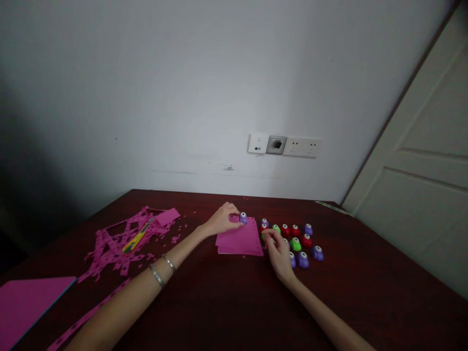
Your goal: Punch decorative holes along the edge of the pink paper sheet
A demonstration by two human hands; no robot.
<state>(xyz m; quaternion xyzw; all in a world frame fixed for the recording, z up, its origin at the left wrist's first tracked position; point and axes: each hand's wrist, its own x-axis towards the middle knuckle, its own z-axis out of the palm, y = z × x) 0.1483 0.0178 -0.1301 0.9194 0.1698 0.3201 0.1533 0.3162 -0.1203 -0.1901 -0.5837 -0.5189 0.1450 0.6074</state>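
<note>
My left hand (224, 219) is closed on a small purple craft punch (243, 219) with a round white top, between thumb and fingers. The punch is at the far right part of a stack of pink paper sheets (237, 239), which has small holes along its far edge. My right hand (278, 253) is just right of the sheets, its fingers curled together by a red craft punch (263, 227) and a green one. What its fingertips hold, if anything, is hidden. Several purple, red and green punches, among them a purple punch (303, 260), stand around and beyond this hand.
Pink paper scraps (109, 243) with punched holes lie in a heap on the left, a yellow utility knife (138, 237) on top. Tiny cut-outs are scattered nearby. A pink sheet (32, 302) lies at the near left. Behind the dark table (234, 302) is a wall with sockets (300, 147).
</note>
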